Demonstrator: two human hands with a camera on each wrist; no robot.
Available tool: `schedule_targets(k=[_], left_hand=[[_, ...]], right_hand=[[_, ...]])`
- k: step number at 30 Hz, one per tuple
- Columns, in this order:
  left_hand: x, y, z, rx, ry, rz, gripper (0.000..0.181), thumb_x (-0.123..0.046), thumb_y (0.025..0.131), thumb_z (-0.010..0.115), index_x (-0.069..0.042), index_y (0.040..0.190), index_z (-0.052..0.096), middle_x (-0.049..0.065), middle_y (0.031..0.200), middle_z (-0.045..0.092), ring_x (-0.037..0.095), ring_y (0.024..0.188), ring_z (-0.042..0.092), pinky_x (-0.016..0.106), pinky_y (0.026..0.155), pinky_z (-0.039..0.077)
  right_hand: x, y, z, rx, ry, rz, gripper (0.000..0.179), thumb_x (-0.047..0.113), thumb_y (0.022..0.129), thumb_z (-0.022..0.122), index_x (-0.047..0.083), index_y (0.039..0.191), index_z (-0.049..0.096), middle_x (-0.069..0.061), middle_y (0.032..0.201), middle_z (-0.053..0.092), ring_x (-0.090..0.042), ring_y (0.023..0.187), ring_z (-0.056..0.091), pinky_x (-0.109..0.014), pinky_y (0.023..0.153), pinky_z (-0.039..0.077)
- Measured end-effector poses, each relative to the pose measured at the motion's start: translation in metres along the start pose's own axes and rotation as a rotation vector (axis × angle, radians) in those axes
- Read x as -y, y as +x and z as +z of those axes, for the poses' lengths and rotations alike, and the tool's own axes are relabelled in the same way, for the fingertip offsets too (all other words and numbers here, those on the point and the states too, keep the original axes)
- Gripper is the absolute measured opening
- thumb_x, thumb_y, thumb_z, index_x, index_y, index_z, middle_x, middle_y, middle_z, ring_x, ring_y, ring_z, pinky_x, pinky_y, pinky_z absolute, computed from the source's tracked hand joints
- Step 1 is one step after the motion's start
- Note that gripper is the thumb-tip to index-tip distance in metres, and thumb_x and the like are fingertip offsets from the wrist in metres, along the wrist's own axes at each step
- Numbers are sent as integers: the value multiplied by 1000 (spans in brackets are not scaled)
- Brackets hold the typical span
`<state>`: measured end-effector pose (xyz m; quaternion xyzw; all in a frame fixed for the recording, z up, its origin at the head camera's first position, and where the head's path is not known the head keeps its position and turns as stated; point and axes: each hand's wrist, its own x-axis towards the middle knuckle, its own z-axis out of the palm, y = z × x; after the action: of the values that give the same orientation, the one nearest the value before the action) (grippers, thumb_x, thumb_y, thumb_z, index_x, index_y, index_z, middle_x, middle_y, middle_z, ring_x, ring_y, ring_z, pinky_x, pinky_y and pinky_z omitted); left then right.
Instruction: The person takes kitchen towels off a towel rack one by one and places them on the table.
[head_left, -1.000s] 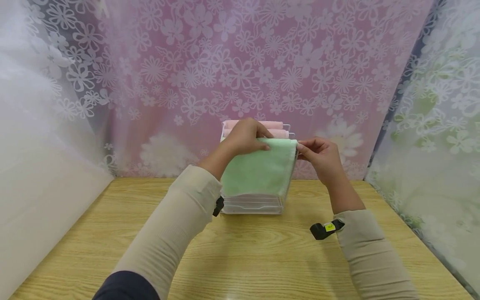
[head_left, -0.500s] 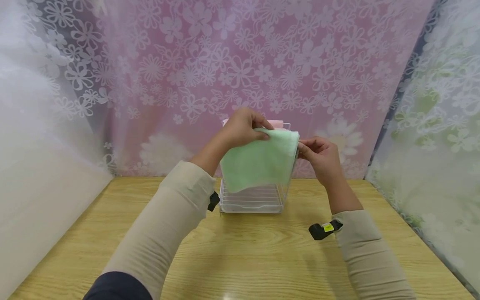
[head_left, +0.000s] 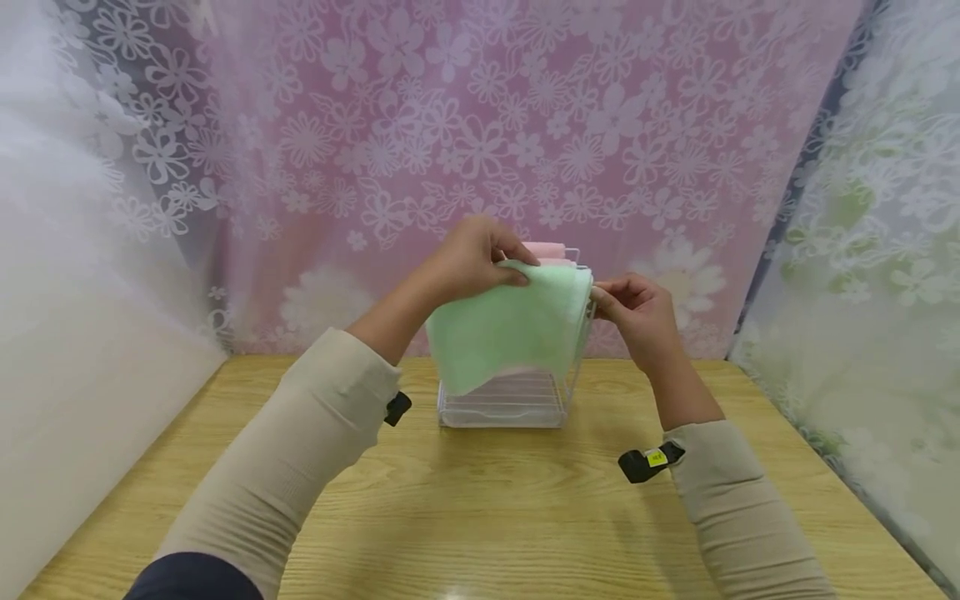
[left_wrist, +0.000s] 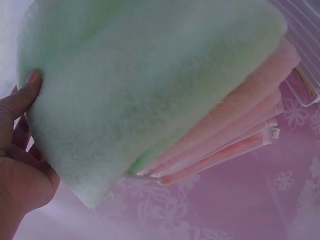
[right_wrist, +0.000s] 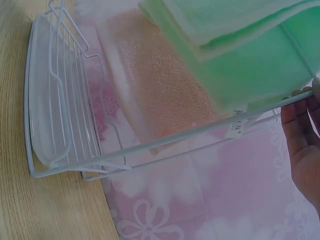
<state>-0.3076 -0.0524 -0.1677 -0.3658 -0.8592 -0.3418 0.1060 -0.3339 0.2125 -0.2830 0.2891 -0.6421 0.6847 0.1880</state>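
The left hand pinches the upper edge of a pale-green, soft-pile cloth at the front of a white metal-wire rack, while the right hand grips the rack's right side. Folded pink cloths hang on the rack behind the green one; a yellowish wood-grain table lies beneath the rack.

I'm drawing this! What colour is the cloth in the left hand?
The cloth is light green; the head view shows it best.
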Motion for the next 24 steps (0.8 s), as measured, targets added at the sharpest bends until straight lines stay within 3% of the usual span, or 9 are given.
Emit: schedule_targets(k=[5,13,24], left_hand=[[-5,-10,-4,-12,27,12,18,-10,83,79,-11,101,79,0,102,73,14,97,63,30,83,52],[-17,-20,-13,23,33,52,23,-9,85,77,-12,108,77,0,106,73,13,93,63,30,79,52],[-13,-38,-10,73,116,75,22,-9,87,74,-12,109,76,-1,108,71,17,93,60,34,85,49]], right_hand=[[-3,-1,1,4,-17,-6,15,3,93,65,-11,95,63,-5,92,69,-19,76,65,-29,72,57],[-1,-1,3,16,5,-34,10,2,94,63,-8,94,64,-4,90,68,-16,76,65,-27,71,57],[-1,-2,3,8,-8,-30,10,1,94,62,-9,97,64,-3,91,68,-15,76,65,-26,71,57]])
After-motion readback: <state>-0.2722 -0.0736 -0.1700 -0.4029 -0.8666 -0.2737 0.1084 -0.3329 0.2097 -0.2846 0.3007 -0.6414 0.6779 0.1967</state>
